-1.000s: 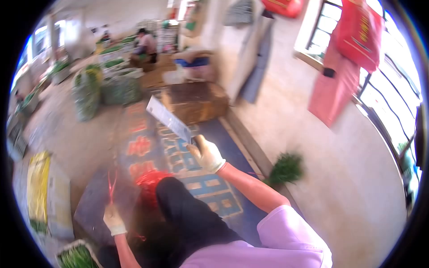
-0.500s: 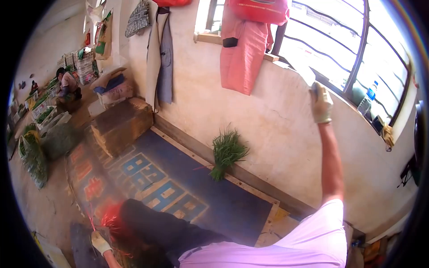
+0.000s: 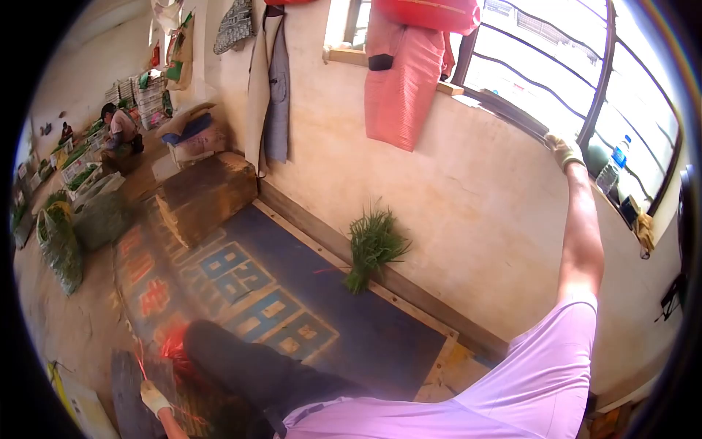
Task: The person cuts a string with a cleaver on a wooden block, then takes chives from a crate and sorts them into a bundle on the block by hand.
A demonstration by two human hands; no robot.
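My right hand (image 3: 564, 151), in a pale glove, is stretched up to the window sill, left of a water bottle (image 3: 616, 164). Its fingers are curled; what they hold, if anything, is too hidden to tell. Low at the left, my left hand (image 3: 154, 399), also gloved, is closed on a thin red string (image 3: 142, 366). A bundle of red strings (image 3: 175, 347) lies by my dark-trousered knee. On the blue board (image 3: 395, 344), a bunch of green stalks (image 3: 374, 245) leans against the wall.
A wooden block (image 3: 205, 197) sits at the board's far end, with sacks (image 3: 194, 135) behind. A bag of greens (image 3: 60, 245) stands on the floor at left. A person (image 3: 121, 132) sits farther back. A red bag (image 3: 406, 95) and an apron (image 3: 276, 102) hang on the wall.
My right hand has moved right and come to the sill; the dark thing visible in it before no longer shows clearly. The left hand has shifted slightly, still with the string.
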